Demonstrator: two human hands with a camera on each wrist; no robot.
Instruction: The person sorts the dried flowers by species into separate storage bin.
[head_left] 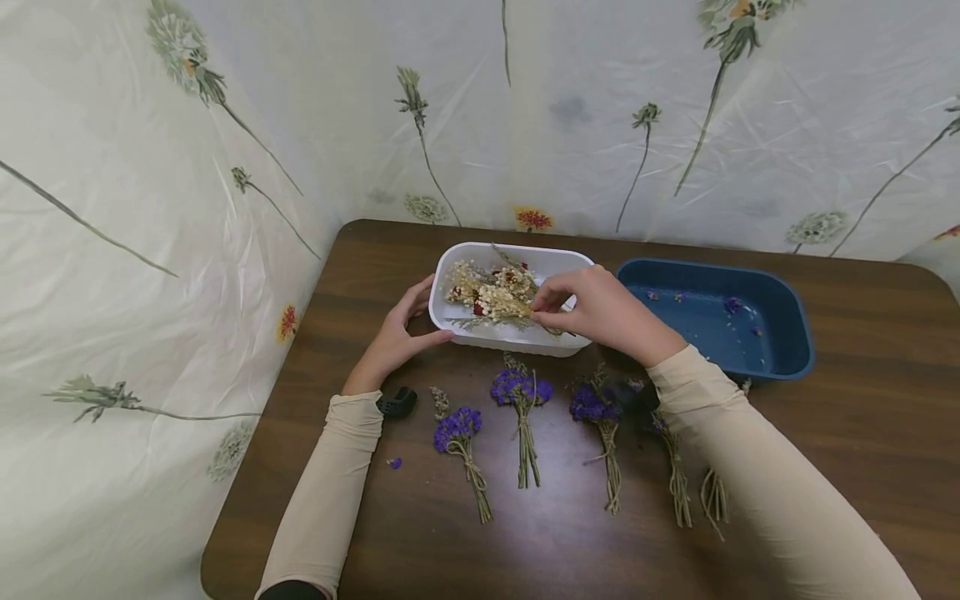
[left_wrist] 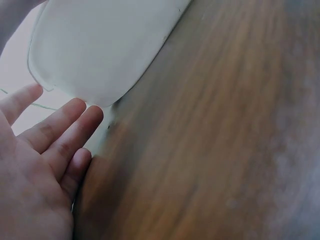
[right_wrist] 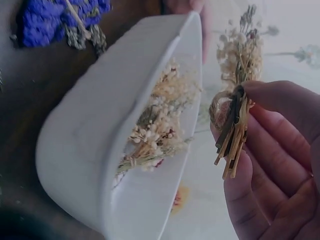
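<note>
My right hand (head_left: 600,304) pinches the tied stems of a cream dried-flower bouquet (right_wrist: 237,112) between thumb and fingers, over the white basin (head_left: 517,340). Cut stem ends poke out below its twine, and the blossoms point away from the palm. More cream dried flowers (right_wrist: 157,120) with dark red bits lie in the basin. At the basin's left end rests my left hand (head_left: 393,342), thumb by the front rim. Its fingers (left_wrist: 62,125) are extended, fingertips right at the white wall.
Several purple bouquets tied with twine, such as one (head_left: 457,429) at left and another (head_left: 521,387) mid-table, lie before the basin. A blue basin (head_left: 798,333) holding loose petals stands to the right. One purple floret (head_left: 394,462) lies on the wooden table (head_left: 420,550). A floral curtain (head_left: 480,150) hangs behind.
</note>
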